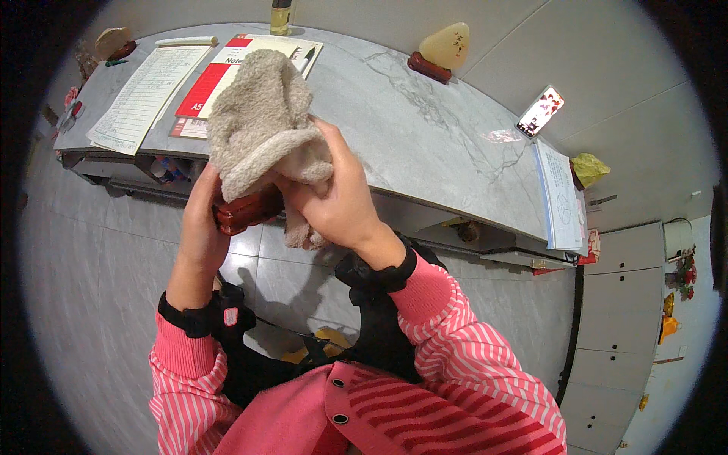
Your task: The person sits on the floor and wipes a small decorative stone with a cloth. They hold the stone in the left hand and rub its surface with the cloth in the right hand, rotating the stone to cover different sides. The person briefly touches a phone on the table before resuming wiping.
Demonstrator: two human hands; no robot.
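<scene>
A beige, fluffy cloth [262, 114] is bunched over the top of something that stands on a glossy red-brown wooden base [246, 211]. Whatever sits above the base is hidden by the cloth. My left hand [201, 220] is closed on the left side of the base. On the other side, my right hand [341, 197] grips the cloth, and a loose end of it hangs below the palm. Both hands are in front of the desk's near edge.
The grey marbled desk [394, 129] carries a notebook [205, 91], a handwritten sheet [148, 102], a glass bottle [280, 17], and a pale yellow stone ornament [445, 47] on a wooden base. A lit phone [540, 111] and papers [557, 197] are at the right.
</scene>
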